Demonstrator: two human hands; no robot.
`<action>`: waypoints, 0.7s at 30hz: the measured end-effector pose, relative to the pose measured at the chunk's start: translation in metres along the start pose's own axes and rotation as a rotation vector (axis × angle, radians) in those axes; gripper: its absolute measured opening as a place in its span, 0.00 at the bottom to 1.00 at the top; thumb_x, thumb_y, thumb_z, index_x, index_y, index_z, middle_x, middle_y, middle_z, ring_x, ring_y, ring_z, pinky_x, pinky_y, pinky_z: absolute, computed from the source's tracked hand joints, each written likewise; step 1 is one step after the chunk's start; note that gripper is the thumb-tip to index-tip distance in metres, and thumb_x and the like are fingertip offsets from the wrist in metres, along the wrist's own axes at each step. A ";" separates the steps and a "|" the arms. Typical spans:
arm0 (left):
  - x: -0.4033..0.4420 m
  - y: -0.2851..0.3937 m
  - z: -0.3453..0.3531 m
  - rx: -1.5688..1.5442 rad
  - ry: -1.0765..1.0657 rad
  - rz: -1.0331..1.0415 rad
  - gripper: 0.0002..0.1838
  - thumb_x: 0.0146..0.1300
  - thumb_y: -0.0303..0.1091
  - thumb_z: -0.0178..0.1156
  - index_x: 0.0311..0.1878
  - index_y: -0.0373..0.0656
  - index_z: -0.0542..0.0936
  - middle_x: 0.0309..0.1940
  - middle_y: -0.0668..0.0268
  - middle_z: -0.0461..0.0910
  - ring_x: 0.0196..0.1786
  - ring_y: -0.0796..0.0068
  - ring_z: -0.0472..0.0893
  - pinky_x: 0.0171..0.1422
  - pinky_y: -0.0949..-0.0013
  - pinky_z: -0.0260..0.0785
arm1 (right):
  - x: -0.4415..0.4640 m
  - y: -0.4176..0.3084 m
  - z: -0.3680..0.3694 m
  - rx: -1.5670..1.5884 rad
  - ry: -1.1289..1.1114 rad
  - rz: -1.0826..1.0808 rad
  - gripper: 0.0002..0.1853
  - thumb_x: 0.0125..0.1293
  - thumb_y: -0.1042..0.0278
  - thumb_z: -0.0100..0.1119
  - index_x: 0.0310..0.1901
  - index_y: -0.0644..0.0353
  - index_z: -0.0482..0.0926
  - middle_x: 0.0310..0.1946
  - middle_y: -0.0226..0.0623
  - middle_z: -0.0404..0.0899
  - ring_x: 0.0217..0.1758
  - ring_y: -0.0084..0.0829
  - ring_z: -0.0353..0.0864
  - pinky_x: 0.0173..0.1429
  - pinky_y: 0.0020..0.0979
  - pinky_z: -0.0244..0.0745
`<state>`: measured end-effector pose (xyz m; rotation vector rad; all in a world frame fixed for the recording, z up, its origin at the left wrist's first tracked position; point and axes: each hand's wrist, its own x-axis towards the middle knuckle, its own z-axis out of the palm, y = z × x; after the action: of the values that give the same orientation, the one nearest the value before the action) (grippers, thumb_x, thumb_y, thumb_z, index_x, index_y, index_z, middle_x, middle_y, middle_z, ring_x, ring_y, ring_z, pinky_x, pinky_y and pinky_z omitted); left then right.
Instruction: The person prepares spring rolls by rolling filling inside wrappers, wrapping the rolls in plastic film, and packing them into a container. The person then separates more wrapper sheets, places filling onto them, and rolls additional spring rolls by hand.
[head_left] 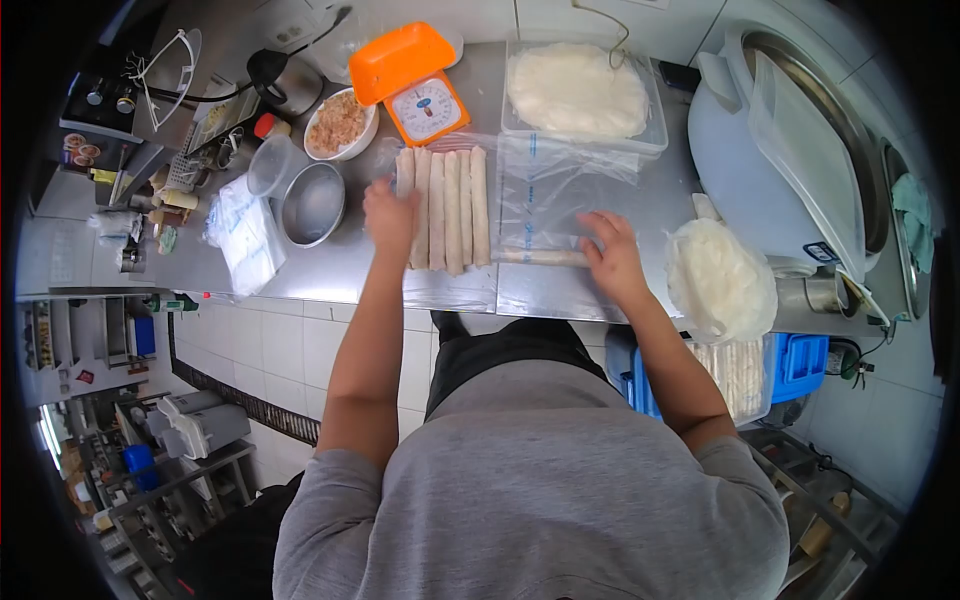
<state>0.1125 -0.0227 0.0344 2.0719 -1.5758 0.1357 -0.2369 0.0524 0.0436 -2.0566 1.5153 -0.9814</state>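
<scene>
Several long pale rolls point(452, 210) lie side by side on clear plastic on the steel counter. My left hand point(390, 212) is at the leftmost roll, its fingers slightly curled; whether it grips the roll is unclear. To the right, a clear plastic sheet with blue print point(535, 190) lies flat, with a single roll point(545, 257) crosswise at its near edge. My right hand point(612, 250) is by the right end of that roll, fingers apart, holding nothing.
Behind the rolls are an orange scale point(428, 108) and a bowl of filling point(342, 124). A metal bowl point(313, 205) and plastic bags point(247, 238) lie left. A tub of white stuff point(585, 92) stands behind the sheet; a bagged white mass point(722, 280) sits right.
</scene>
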 end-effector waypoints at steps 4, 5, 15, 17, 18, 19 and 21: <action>-0.042 0.069 -0.029 0.221 -0.642 0.075 0.32 0.56 0.46 0.68 0.57 0.37 0.69 0.45 0.52 0.79 0.47 0.50 0.82 0.54 0.52 0.73 | 0.003 0.000 0.003 0.028 0.027 0.022 0.19 0.59 0.72 0.61 0.54 0.56 0.78 0.53 0.47 0.77 0.58 0.50 0.72 0.63 0.44 0.67; -0.054 0.076 -0.031 0.213 -0.637 0.052 0.32 0.55 0.44 0.69 0.57 0.37 0.69 0.44 0.51 0.79 0.46 0.49 0.82 0.53 0.52 0.74 | 0.003 0.000 0.004 0.054 0.013 0.033 0.19 0.59 0.73 0.61 0.54 0.56 0.78 0.53 0.47 0.77 0.58 0.50 0.72 0.63 0.44 0.67; -0.051 0.053 -0.044 0.043 -0.672 0.042 0.30 0.50 0.30 0.65 0.59 0.36 0.71 0.36 0.50 0.82 0.41 0.54 0.84 0.48 0.57 0.77 | 0.008 0.003 0.007 0.365 0.020 0.185 0.17 0.61 0.76 0.62 0.53 0.59 0.80 0.47 0.36 0.81 0.46 0.29 0.78 0.52 0.30 0.74; -0.027 0.050 -0.063 0.021 -0.661 0.064 0.23 0.50 0.29 0.64 0.53 0.38 0.77 0.31 0.55 0.84 0.37 0.59 0.85 0.45 0.59 0.77 | 0.016 0.004 0.004 0.506 0.008 0.278 0.17 0.62 0.74 0.62 0.53 0.59 0.80 0.47 0.35 0.82 0.45 0.26 0.78 0.52 0.28 0.74; -0.011 0.053 -0.076 0.035 -0.642 0.103 0.20 0.50 0.29 0.63 0.49 0.38 0.80 0.29 0.57 0.83 0.36 0.61 0.85 0.44 0.61 0.77 | 0.021 0.005 0.005 0.603 0.004 0.334 0.17 0.62 0.73 0.62 0.53 0.60 0.81 0.47 0.35 0.82 0.45 0.26 0.79 0.52 0.28 0.74; 0.005 0.060 -0.088 0.048 -0.623 0.143 0.16 0.50 0.29 0.63 0.45 0.38 0.82 0.27 0.59 0.83 0.35 0.63 0.85 0.43 0.62 0.77 | 0.025 0.007 0.007 0.699 -0.001 0.389 0.17 0.63 0.71 0.62 0.54 0.60 0.81 0.47 0.35 0.82 0.45 0.25 0.79 0.53 0.28 0.73; 0.034 0.082 -0.111 -0.128 -0.631 0.102 0.12 0.50 0.30 0.63 0.40 0.38 0.84 0.27 0.61 0.83 0.31 0.71 0.84 0.40 0.68 0.76 | 0.035 0.008 0.013 0.887 -0.093 0.421 0.19 0.65 0.66 0.61 0.57 0.59 0.79 0.49 0.36 0.81 0.47 0.26 0.78 0.54 0.29 0.74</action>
<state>0.0738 -0.0154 0.1711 2.0394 -1.9801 -0.6258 -0.2269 0.0160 0.0395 -1.0935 1.0913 -1.0882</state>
